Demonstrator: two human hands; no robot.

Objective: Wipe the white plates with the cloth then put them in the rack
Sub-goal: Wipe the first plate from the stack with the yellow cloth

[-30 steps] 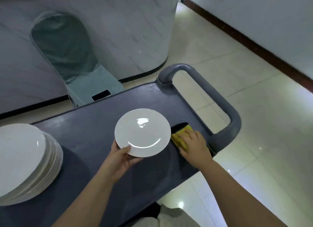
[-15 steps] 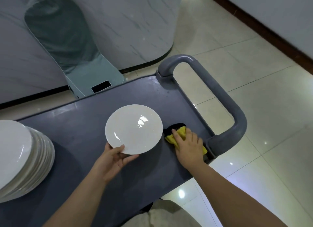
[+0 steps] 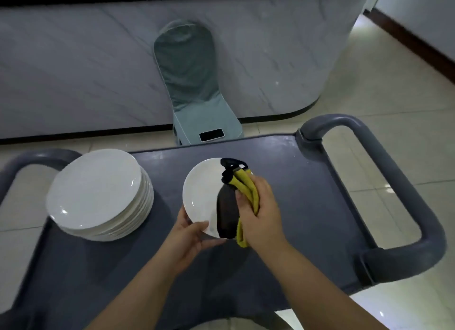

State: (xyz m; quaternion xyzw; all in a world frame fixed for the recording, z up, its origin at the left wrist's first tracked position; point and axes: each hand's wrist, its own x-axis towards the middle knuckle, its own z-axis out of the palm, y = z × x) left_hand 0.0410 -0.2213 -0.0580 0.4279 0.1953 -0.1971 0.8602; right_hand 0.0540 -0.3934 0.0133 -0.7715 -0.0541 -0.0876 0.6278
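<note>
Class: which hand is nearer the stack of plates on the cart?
Left. The left hand, holding the single plate, is just right of the stack; the right hand, gripping the cloth, is farther right.

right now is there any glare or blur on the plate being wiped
Head view: no strong glare on the held plate; small glints on the plate stack and floor tiles; the right hand and cloth look slightly soft.

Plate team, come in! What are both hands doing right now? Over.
Left hand grips white plate at its near rim. Right hand holds yellow-black cloth against plate. Stack of plates sits on grey cart; nothing blocking, rack not in view.
</note>
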